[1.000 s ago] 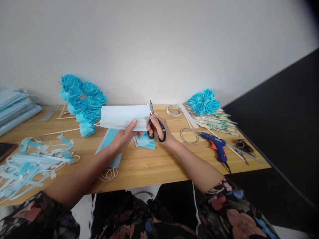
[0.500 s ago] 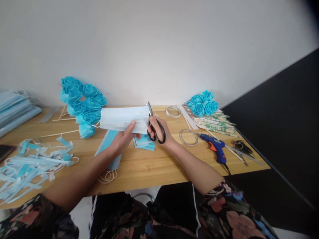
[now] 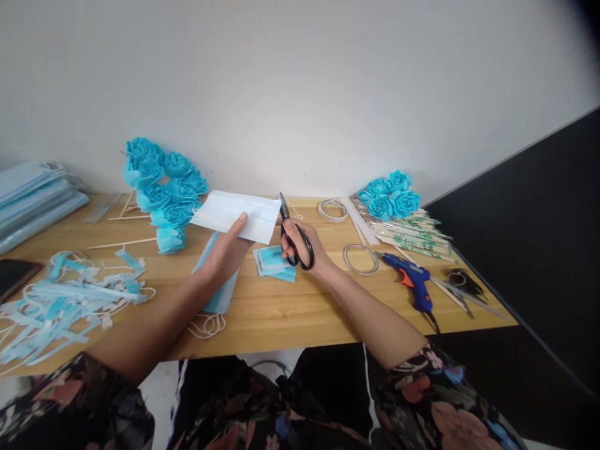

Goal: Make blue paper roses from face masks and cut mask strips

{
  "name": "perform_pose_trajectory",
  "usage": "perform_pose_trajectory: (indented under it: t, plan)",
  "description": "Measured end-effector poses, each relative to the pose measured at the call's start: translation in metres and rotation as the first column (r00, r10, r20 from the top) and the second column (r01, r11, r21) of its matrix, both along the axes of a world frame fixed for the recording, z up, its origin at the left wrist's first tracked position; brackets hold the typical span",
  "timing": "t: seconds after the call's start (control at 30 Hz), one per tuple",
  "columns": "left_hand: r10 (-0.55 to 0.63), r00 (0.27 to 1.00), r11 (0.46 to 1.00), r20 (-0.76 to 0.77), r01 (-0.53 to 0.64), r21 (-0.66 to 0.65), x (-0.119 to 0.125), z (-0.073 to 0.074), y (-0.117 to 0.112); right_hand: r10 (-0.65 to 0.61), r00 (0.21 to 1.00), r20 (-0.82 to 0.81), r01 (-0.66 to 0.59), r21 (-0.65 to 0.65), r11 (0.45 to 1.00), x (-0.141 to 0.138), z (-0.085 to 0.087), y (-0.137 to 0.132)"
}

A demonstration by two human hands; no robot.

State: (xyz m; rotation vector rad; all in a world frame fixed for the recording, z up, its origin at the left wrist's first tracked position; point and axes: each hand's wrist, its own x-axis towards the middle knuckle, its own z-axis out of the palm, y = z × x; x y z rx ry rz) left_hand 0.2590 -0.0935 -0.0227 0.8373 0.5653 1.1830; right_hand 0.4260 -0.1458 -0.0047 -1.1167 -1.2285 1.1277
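A pale face mask (image 3: pixel 229 211) is gripped in my left hand (image 3: pixel 229 247), thumb on top and fingers underneath, its sheet tilted above the table. My right hand (image 3: pixel 302 240) is wrapped round the black handles of a pair of scissors (image 3: pixel 283 206). The blades point up and away, close by the mask's right edge, and look nearly closed. Below my hands, a small stack of cut blue mask pieces (image 3: pixel 276 262) lies on the wood. Another blue mask (image 3: pixel 220 294) with white ear loops rests partly under my left forearm.
On the wooden table (image 3: pixel 290 319), mask offcuts (image 3: pixel 79 300) heap at left beside a phone (image 3: pixel 16 278) and stacked masks (image 3: pixel 32 200). Blue fabric flowers (image 3: pixel 164 187) stand behind. To the right are tape rolls (image 3: pixel 332 211), a blue glue gun (image 3: pixel 412 278), wrapped sticks (image 3: pixel 417 234) and more flowers (image 3: pixel 391 195).
The mask has tilted and turned, and its right edge has come away from between the scissor blades. The whole view has shifted slightly.
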Motion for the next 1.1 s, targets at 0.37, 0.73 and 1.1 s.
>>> perform_pose_trajectory:
  t: [0.37,0.73,1.1]
  plan:
    - [0.154,0.986,0.986,0.056,-0.157,0.05,-0.013,0.008,0.018,0.204,0.959,0.196,-0.201,-0.037,0.979,0.005,0.003,-0.001]
    - [0.238,0.971,0.965,0.03,-0.239,0.109,-0.019,0.018,0.019,0.338,0.917,0.211,-0.326,-0.089,0.941,0.009,0.01,-0.006]
    - [0.103,0.991,0.979,-0.087,-0.086,0.184,-0.019,0.008,0.02,0.341,0.921,0.187,-0.324,-0.114,0.939,0.009,0.005,-0.003]
